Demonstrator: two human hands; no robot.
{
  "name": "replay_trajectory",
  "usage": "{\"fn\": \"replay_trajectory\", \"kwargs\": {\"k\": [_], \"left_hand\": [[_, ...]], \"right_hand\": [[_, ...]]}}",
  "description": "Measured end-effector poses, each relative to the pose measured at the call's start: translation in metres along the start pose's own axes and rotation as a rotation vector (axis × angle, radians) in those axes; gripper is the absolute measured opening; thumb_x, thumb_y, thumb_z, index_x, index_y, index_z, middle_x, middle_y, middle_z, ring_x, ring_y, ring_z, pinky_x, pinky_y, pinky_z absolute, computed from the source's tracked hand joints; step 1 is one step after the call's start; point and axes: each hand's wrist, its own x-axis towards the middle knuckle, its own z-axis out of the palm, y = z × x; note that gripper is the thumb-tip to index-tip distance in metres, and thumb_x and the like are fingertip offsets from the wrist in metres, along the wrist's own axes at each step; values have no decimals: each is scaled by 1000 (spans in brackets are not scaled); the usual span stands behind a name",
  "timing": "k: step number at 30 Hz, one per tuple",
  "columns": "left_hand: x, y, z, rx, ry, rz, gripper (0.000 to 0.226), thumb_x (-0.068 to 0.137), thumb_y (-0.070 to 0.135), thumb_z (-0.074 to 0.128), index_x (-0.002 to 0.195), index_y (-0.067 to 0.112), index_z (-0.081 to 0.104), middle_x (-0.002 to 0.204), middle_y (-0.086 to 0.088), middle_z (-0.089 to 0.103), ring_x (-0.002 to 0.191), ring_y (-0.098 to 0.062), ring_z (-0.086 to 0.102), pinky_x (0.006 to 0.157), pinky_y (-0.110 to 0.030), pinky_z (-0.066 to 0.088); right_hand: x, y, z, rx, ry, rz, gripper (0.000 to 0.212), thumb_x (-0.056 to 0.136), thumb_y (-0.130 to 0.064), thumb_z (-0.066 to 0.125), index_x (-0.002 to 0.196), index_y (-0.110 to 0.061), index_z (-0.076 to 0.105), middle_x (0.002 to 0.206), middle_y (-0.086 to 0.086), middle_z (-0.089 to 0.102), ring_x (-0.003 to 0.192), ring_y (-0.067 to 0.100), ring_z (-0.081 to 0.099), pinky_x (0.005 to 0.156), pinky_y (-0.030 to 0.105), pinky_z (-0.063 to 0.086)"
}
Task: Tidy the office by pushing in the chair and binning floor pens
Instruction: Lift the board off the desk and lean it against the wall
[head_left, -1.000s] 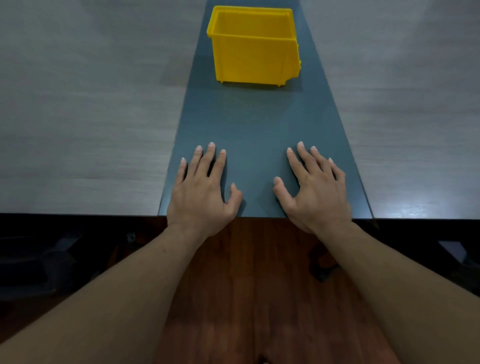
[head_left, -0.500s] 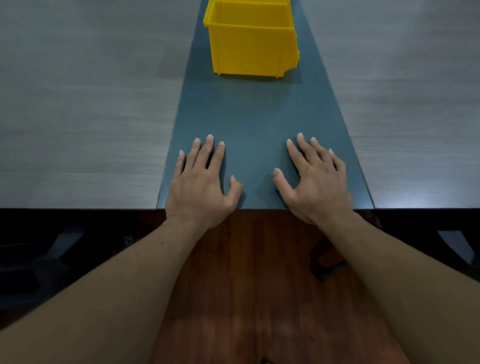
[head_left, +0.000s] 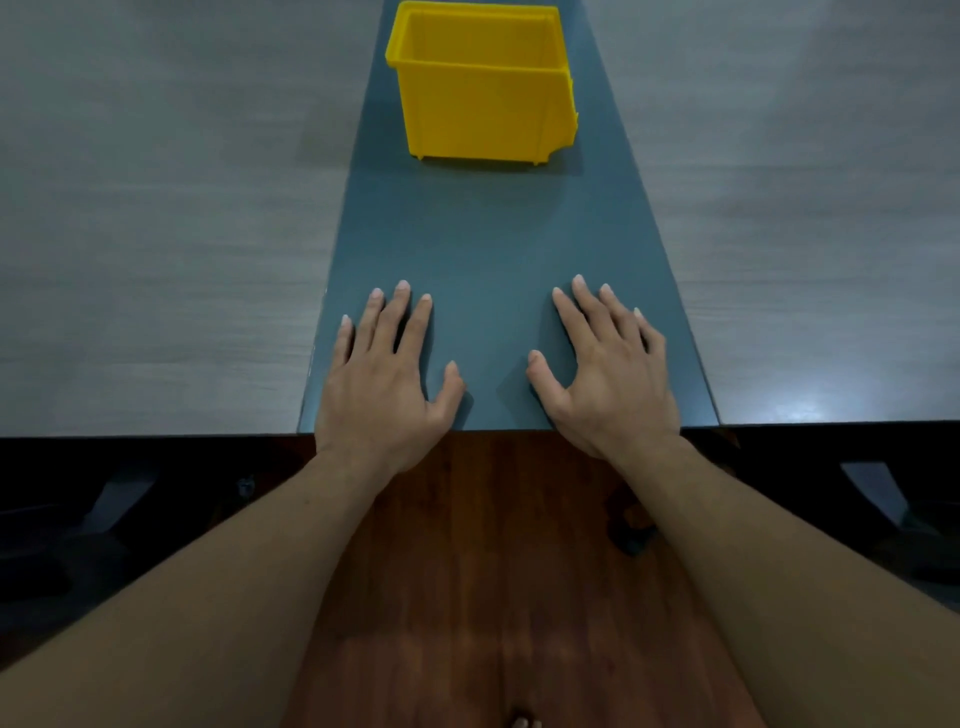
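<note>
A yellow plastic bin (head_left: 480, 88) stands upright on the dark grey-blue strip (head_left: 488, 223) that runs down the middle of the table. It looks empty from here. My left hand (head_left: 382, 384) lies flat on the strip near the table's front edge, fingers spread, holding nothing. My right hand (head_left: 608, 374) lies flat beside it, a hand's width to the right, also with nothing in it. No pens or chair seat show clearly in this view.
Light grey wood-grain tabletop (head_left: 156, 234) spreads left and right of the strip. Below the front edge is red-brown wooden floor (head_left: 493, 571). A small dark object (head_left: 631, 535) lies on the floor by my right forearm. Dark furniture legs (head_left: 878, 488) flank the gap.
Both hands stay flat in the same place on the strip. The view has shifted slightly, so the bin and table edge sit a little differently in the frame.
</note>
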Motion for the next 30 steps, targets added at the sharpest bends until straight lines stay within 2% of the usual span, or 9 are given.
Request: {"fn": "replay_trajectory", "kwargs": {"k": [8,17,24,30], "left_hand": [[9,6,-18,-10,-124,-33,81,106,57,40,173,23,10,182,0,3,169,-23,-2,135,-54,12],[18,9,-25,-29,-205,-57,88,103,54,51,173,21,11,182,-2,1,169,-25,-4,134,-55,12],[23,9,-29,-39,-267,-65,91,101,55,52,173,21,9,182,-3,-2,169,-27,-4,134,-56,13],[27,8,-35,-63,-312,-72,94,99,57,51,173,21,4,182,-1,-5,169,-26,-6,134,-56,13]], "right_hand": [[10,-3,-18,-13,-147,25,80,100,-63,39,167,-28,14,176,-6,8,163,19,4,127,51,17],[19,-3,-28,-5,-238,40,83,99,-58,45,168,-25,12,176,-3,5,163,22,2,128,52,15],[25,-5,-34,-45,-328,33,86,101,-63,39,168,-24,1,177,-3,-6,163,22,-5,127,53,15],[32,-9,-43,25,-387,63,84,104,-62,39,168,-27,-3,176,-8,-11,162,20,-11,129,54,13]]}}
